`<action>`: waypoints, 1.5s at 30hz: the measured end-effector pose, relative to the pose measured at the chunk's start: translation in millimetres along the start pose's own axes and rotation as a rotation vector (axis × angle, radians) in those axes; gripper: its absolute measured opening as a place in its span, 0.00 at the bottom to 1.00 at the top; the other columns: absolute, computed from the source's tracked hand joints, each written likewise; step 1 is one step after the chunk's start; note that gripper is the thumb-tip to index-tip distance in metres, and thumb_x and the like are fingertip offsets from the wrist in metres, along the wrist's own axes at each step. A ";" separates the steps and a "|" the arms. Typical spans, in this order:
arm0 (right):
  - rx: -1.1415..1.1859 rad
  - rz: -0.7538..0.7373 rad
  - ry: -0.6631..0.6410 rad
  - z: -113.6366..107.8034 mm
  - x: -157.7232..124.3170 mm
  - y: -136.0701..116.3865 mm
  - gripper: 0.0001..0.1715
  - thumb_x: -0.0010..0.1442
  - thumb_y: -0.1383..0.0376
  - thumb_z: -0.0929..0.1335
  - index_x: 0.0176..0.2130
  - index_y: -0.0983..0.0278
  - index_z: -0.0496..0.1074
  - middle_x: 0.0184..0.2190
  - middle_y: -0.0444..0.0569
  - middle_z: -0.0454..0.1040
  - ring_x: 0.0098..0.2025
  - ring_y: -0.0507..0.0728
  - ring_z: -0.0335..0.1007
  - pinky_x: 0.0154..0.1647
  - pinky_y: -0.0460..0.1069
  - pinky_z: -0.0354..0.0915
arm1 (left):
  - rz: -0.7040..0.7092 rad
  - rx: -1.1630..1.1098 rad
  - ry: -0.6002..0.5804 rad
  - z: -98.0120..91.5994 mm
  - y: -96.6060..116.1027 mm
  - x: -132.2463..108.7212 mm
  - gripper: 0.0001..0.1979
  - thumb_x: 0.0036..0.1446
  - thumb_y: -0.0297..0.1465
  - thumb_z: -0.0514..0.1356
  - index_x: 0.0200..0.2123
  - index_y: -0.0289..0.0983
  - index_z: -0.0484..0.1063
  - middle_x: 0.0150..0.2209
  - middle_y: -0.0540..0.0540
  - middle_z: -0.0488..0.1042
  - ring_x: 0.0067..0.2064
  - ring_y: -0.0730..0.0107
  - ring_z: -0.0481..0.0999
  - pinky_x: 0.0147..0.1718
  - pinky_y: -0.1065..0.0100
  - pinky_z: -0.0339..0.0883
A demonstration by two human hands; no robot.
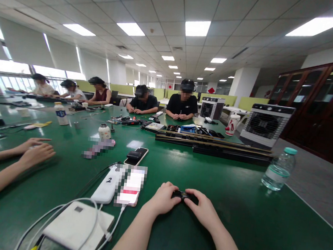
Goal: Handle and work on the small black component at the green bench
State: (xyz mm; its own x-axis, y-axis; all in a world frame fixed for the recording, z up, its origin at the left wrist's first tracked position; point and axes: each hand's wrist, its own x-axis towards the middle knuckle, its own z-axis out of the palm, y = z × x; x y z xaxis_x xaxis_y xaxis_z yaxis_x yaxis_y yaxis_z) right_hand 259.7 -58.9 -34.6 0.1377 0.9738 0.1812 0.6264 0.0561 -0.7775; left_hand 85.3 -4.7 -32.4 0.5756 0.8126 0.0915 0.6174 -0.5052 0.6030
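Between my two hands is a small black object (182, 195), low over the green table (237, 183). My left hand (163, 198) grips its left end, with thumb and fingers closed on it. The right end is held the same way by my right hand (201, 207). The thumbs lie close together near the middle of the object and cover part of it. Its details are too small to make out. To the left of my left hand lie a phone (132, 186) with a lit screen and a white power strip (109, 186) marked 2.
A white box (77, 226) with looping white cables sits at the lower left. A water bottle (278, 171) stands at the right. Long black rails (231, 153) lie farther back. Another person's hands (36, 151) rest at the left; other people sit across the table.
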 end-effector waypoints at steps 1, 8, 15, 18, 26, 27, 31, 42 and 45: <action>0.001 0.001 -0.001 0.0 0.1 0.4 0.18 0.49 0.62 0.68 0.41 0.61 0.75 0.43 0.50 0.77 0.48 0.61 0.71 0.54 0.56 0.63 | -0.003 0.001 -0.002 -0.3 0.2 -0.1 0.21 0.54 0.38 0.55 0.49 0.35 0.71 0.46 0.40 0.70 0.49 0.55 0.66 0.50 0.60 0.60; 0.010 -0.001 0.003 0.1 0.1 2.8 0.17 0.49 0.62 0.68 0.41 0.61 0.75 0.43 0.50 0.77 0.48 0.61 0.71 0.53 0.56 0.63 | -0.011 -0.020 -0.004 -2.1 0.7 -1.0 0.24 0.53 0.40 0.56 0.51 0.33 0.69 0.47 0.38 0.69 0.51 0.55 0.66 0.52 0.62 0.60; -0.015 -0.004 -0.013 1.1 0.9 3.0 0.17 0.50 0.60 0.67 0.40 0.62 0.75 0.42 0.51 0.77 0.47 0.60 0.71 0.52 0.55 0.63 | 0.000 0.020 0.008 -1.0 1.6 -1.4 0.20 0.53 0.38 0.55 0.47 0.35 0.72 0.45 0.40 0.70 0.48 0.56 0.67 0.50 0.61 0.61; -0.024 -0.007 -0.023 1.8 1.7 4.1 0.17 0.50 0.60 0.67 0.40 0.63 0.75 0.42 0.52 0.77 0.47 0.60 0.71 0.52 0.54 0.63 | 0.000 0.023 0.013 -0.8 2.6 -1.1 0.22 0.54 0.40 0.55 0.48 0.34 0.71 0.45 0.40 0.70 0.48 0.56 0.67 0.50 0.61 0.61; -0.006 -0.005 0.006 2.5 1.1 3.6 0.16 0.50 0.60 0.67 0.39 0.62 0.76 0.41 0.51 0.78 0.46 0.61 0.71 0.51 0.55 0.64 | -0.013 0.034 0.009 -0.7 3.5 -0.6 0.19 0.56 0.39 0.54 0.46 0.36 0.72 0.44 0.41 0.70 0.48 0.57 0.67 0.50 0.61 0.61; -0.003 -0.006 0.010 2.6 1.1 3.5 0.16 0.50 0.60 0.67 0.38 0.62 0.76 0.41 0.50 0.78 0.46 0.61 0.71 0.51 0.55 0.64 | -0.011 0.032 0.010 -0.6 3.3 -0.7 0.19 0.56 0.39 0.54 0.47 0.36 0.72 0.44 0.40 0.70 0.48 0.57 0.67 0.50 0.61 0.61; 0.009 -0.001 0.019 3.1 1.7 4.3 0.16 0.50 0.60 0.67 0.38 0.62 0.76 0.41 0.51 0.78 0.46 0.61 0.72 0.51 0.55 0.64 | -0.002 0.030 0.009 0.1 2.6 -0.6 0.22 0.55 0.40 0.55 0.48 0.34 0.71 0.45 0.39 0.70 0.48 0.56 0.66 0.50 0.61 0.61; -0.007 -0.022 0.018 3.6 2.2 4.5 0.15 0.50 0.60 0.67 0.38 0.61 0.77 0.40 0.50 0.78 0.45 0.60 0.72 0.50 0.55 0.64 | 0.004 0.061 0.010 -0.8 5.7 -0.7 0.20 0.55 0.39 0.54 0.47 0.35 0.72 0.44 0.39 0.70 0.47 0.56 0.67 0.49 0.61 0.61; -0.026 -0.025 0.007 3.3 2.2 4.7 0.16 0.50 0.60 0.66 0.38 0.61 0.76 0.40 0.50 0.78 0.45 0.60 0.72 0.51 0.55 0.64 | 0.001 0.063 0.012 -0.6 5.9 -0.4 0.20 0.55 0.39 0.54 0.47 0.35 0.72 0.44 0.40 0.70 0.48 0.56 0.67 0.49 0.61 0.61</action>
State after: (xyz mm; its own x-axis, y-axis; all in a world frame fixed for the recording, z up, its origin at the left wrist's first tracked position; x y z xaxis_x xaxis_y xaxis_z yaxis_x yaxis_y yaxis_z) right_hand 260.4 -55.8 -39.9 0.1269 0.9705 0.2048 0.6494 0.0748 -0.7567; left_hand 88.4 -7.8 -28.4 0.5703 0.8151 0.1018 0.6491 -0.5231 0.5522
